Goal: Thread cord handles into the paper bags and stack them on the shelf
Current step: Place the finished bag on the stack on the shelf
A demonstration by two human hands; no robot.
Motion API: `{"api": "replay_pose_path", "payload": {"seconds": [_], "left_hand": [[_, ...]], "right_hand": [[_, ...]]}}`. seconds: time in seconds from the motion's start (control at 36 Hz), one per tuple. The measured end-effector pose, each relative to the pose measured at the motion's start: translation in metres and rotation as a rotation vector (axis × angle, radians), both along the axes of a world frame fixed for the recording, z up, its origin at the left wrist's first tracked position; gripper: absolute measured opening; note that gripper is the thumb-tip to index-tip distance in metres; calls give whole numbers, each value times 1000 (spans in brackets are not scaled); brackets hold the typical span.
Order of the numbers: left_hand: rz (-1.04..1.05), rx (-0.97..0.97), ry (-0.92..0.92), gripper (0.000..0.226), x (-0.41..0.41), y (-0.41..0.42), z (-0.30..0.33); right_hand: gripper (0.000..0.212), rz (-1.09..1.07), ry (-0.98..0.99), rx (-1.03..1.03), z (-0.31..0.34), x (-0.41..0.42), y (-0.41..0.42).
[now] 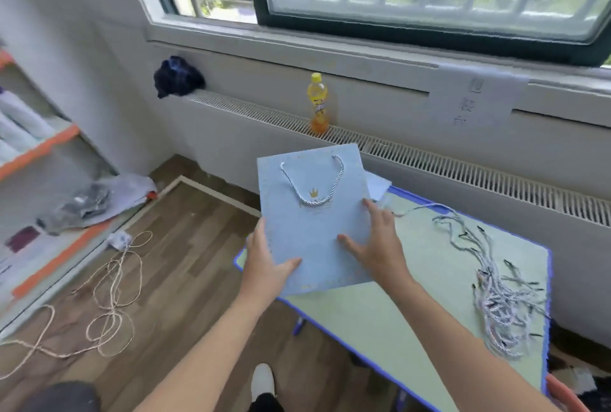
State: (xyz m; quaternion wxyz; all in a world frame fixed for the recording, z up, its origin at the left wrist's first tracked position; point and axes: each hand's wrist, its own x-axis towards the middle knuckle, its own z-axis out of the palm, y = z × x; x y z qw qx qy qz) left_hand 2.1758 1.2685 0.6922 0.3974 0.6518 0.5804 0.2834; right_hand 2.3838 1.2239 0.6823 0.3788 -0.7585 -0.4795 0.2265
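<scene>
A flat light-blue paper bag (307, 229) with a gold crown mark lies tilted over the left end of the green table (380, 319). A white twisted cord handle (314, 187) is threaded through its top and hangs in a loop on its face. My left hand (266, 266) grips the bag's lower left edge, thumb on top. My right hand (377, 243) rests flat on the bag's right side with fingers spread. A heap of loose cord handles (496, 286) lies on the right of the table.
A shelf (43, 180) with orange edges stands at the left, holding bags and cloth. Tan string (109, 299) is strewn on the wooden floor. A yellow drink bottle (319, 102) and a dark cloth (177, 76) sit on the radiator ledge. More paper (377, 185) lies behind the bag.
</scene>
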Motion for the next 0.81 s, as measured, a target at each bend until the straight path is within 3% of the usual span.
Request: {"api": "replay_pose_path", "payload": {"seconds": [0.28,0.42,0.81], "left_hand": [[303,101,12,103,-130,76,16],[367,36,38,101,-212,144,21],[596,132,183,92,-383,336,64]], "right_hand": [[83,354,-90,12,26,-130,146],[84,482,-134,54,38,-211,235],[82,644,-96,127,74,-404,466]]}}
